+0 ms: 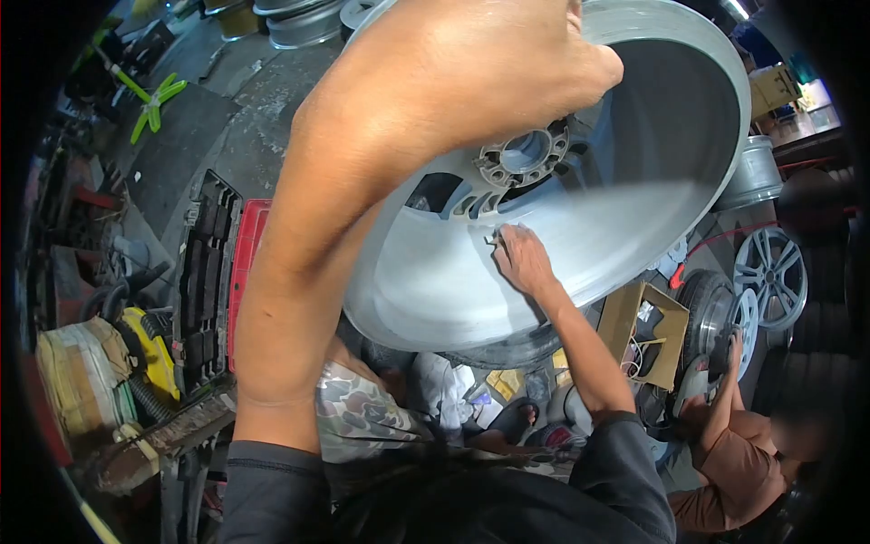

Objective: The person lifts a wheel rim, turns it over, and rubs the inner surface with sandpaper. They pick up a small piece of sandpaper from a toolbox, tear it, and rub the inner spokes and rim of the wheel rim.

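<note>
A large grey alloy wheel rim [652, 154] is tilted up in front of me, its inner barrel facing me and the hub with bolt holes [526, 156] in the middle. My left hand [507, 63] is close to the camera and grips the rim's upper edge. My right hand [521, 258] presses a small grey piece, probably sandpaper, against the inner barrel just below the hub. The rim rests on a dark tyre [507, 349] underneath.
Another person in a brown shirt [734, 462] crouches at the lower right beside a wheel [716, 317]. More rims stand at the right [770, 272] and at the top [304, 23]. A cardboard box [648, 331], a red and black crate [217, 272] and a yellow machine [149, 349] surround me.
</note>
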{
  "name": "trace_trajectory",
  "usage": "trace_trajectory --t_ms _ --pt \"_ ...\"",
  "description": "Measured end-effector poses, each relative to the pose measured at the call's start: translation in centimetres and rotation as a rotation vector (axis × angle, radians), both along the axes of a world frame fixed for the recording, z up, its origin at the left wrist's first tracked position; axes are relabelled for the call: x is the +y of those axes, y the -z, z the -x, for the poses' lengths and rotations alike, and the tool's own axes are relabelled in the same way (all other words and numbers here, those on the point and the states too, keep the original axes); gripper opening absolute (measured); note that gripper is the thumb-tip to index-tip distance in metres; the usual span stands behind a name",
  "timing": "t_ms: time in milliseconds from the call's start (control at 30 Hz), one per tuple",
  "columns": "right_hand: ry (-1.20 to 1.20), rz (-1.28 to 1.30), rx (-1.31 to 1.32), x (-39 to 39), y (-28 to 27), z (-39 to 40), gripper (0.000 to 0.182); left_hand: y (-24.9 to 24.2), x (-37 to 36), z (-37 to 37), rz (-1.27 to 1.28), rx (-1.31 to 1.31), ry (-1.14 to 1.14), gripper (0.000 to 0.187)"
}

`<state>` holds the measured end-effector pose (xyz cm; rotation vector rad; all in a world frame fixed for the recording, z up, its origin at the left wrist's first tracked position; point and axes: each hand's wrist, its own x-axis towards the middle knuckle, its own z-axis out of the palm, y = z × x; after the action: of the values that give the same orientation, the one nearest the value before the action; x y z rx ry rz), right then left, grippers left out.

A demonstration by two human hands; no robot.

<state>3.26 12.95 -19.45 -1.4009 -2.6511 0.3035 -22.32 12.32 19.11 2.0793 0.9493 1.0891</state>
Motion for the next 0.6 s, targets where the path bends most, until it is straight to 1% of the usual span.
trace_trajectory --t_ms 33,67,100,133,200,233,267,300,333,400,433,467,500,533,567,600 --pt "0.077 0.033 0.138 -1.6 -1.9 0.6 0.036 0.7 0.4 0.1 0.003 -0.006 0.002 0.020" --pt "0.153 0.065 0.273 -3.1 -3.0 0.9 0.033 1.9 1.2 0.1 -0.181 -0.006 -0.016 0.022" --pt "0.221 -0.027 0.376 -4.5 -2.8 0.6 0.023 2.5 1.5 0.0 -0.364 -0.006 -0.033 0.024" --pt "0.229 -0.026 0.369 -6.1 -3.2 0.3 0.023 2.1 0.4 -1.2 -0.361 -0.014 -0.027 0.024" --pt "0.576 -0.123 0.681 -9.2 -4.6 -0.9 0.015 1.2 -2.5 -4.1 -0.386 -0.010 -0.606 0.029" --pt "0.726 -0.165 0.697 -10.5 -4.6 -2.1 0.016 1.7 -2.2 -3.8 -0.379 -0.015 -0.589 0.029" --pt "0.879 -0.207 0.709 -11.8 -4.4 -3.7 0.017 2.7 -1.4 -3.0 -0.509 0.008 -0.471 0.030" --pt "0.974 -0.268 0.746 -13.0 -4.1 -5.0 0.018 3.3 -1.2 -2.3 -0.637 0.027 -0.347 0.031" --pt "1.072 -0.333 0.781 -14.4 -3.7 -6.3 0.019 2.6 -1.8 -1.6 -0.628 0.014 -0.320 0.031" --pt "1.159 -0.382 0.758 -17.4 -2.5 -8.7 0.022 0.7 -2.9 -0.6 -0.025 -0.178 0.155 0.031" --pt "1.214 -0.362 0.749 -19.0 -1.4 -9.7 0.023 1.1 -2.2 -1.2 -0.148 -0.159 0.230 0.029" --pt "1.265 -0.343 0.743 -20.4 -0.3 -10.7 0.024 1.8 -2.8 -2.0 -0.148 -0.165 0.256 0.029" --pt "1.315 -0.304 0.758 -22.1 1.8 -11.8 0.026 2.2 -3.9 -2.8 -0.098 -0.145 0.177 0.028" --pt "1.328 -0.319 0.762 -23.5 3.1 -12.1 0.026 2.7 -4.8 -3.5 -0.054 -0.121 0.093 0.027" --pt "1.363 -0.240 0.660 -25.0 4.3 -12.1 0.027 3.3 -5.4 -4.1 -0.381 -0.002 0.040 0.025" --pt "1.391 -0.160 0.561 -26.4 5.6 -12.0 0.028 6.5 -4.2 -5.4 -0.602 0.063 -0.126 0.038"
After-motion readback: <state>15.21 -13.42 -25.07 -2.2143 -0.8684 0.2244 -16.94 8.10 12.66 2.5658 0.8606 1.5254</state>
